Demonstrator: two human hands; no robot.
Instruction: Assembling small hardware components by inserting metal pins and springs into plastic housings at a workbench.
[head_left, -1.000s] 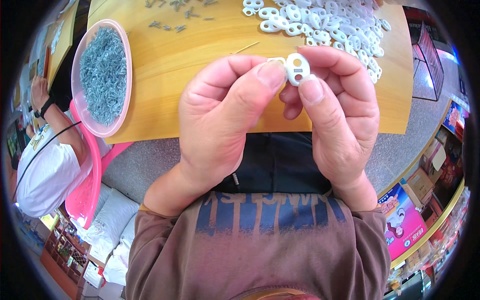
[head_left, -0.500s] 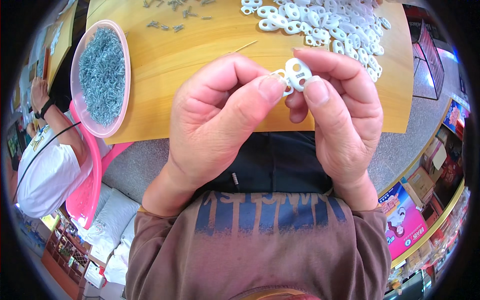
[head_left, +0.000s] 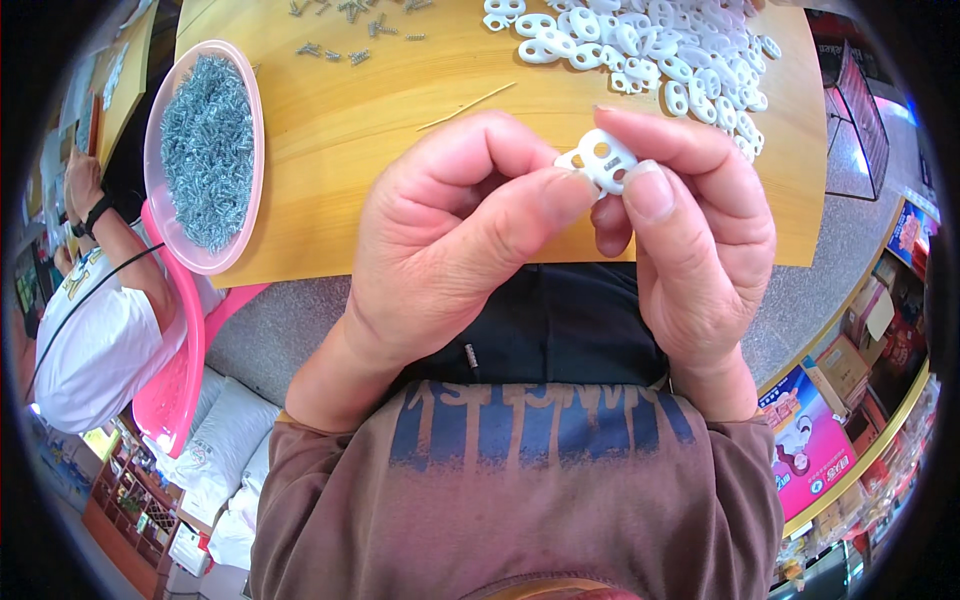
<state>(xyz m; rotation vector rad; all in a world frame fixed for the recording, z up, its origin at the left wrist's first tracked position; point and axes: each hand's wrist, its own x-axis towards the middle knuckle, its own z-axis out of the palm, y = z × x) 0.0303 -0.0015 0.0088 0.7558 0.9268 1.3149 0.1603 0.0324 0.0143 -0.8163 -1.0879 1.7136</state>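
Two white plastic cord lock pieces (head_left: 607,152), with two round holes showing in the front one, meet between my hands above the table's near edge. My left hand (head_left: 440,240) pinches them from the left with thumb and forefinger. From the other side, my right hand (head_left: 700,235) grips the front piece between thumb and fingers. A small metal spring seems to show in the slot between the holes. How far the two pieces fit into each other is hidden by my fingertips.
Left on the wooden table (head_left: 330,200) stands a pink bowl (head_left: 257,165) full of metal springs (head_left: 207,150). Loose springs (head_left: 360,57) and a thin wooden stick (head_left: 467,106) lie beyond my hands. White cord lock parts (head_left: 690,70) are heaped far right. Another person (head_left: 110,310) sits at left.
Both hands have shifted slightly right. The white pieces, earlier side by side, now overlap and are tilted. More of the wooden stick shows.
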